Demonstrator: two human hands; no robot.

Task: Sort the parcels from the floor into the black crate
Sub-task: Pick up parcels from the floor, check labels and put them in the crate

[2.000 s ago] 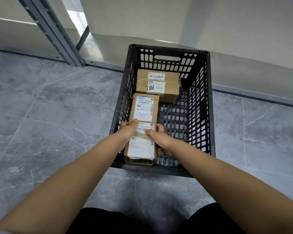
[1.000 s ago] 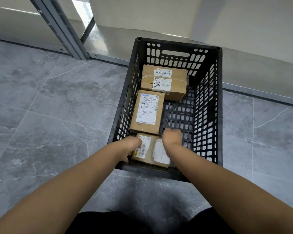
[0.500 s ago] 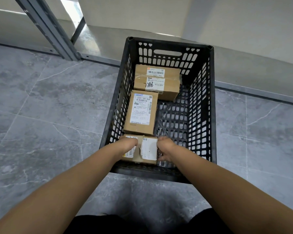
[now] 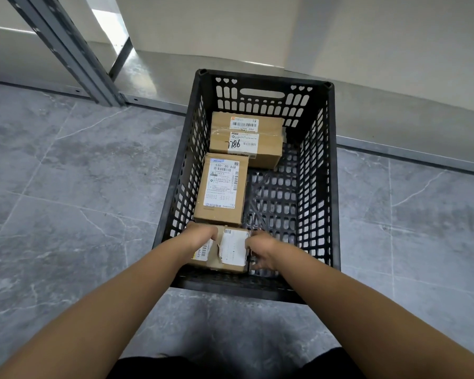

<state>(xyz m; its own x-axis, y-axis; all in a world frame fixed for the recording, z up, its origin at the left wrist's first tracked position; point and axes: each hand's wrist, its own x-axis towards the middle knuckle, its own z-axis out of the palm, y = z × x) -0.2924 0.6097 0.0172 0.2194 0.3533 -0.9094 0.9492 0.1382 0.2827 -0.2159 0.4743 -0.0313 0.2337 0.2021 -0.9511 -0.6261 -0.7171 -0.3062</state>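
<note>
Both hands inside the crate (image 4: 335, 187), at its near end, closed on one parcel.

Left hand (image 4: 200, 236): laid over the left part of the near parcel (image 4: 231, 251), fingers curled down onto its top and far edge, covering part of a barcode label. Tight grip, no gap visible between fingers and cardboard.

Right hand (image 4: 260, 253): set against the right side of the same parcel, fingers bent round its right edge beside the torn white label. Fingertips hidden behind the box.

Near parcel: held between the two hands, low in the crate by the near wall, toward the left side. Contact with the crate bottom cannot be told.

Middle parcel (image 4: 222, 190): just beyond the left hand, close against the near parcel, lying flat along the left wall, label up.

Far parcels (image 4: 268, 157): two boxes well beyond both hands, at the far wall, one behind the other. Stacked or leaning cannot be told.

Mesh crate bottom visible beyond the right hand.

Floor (image 4: 66, 187): grey tiles under the crate and to either side of the forearms.
</note>
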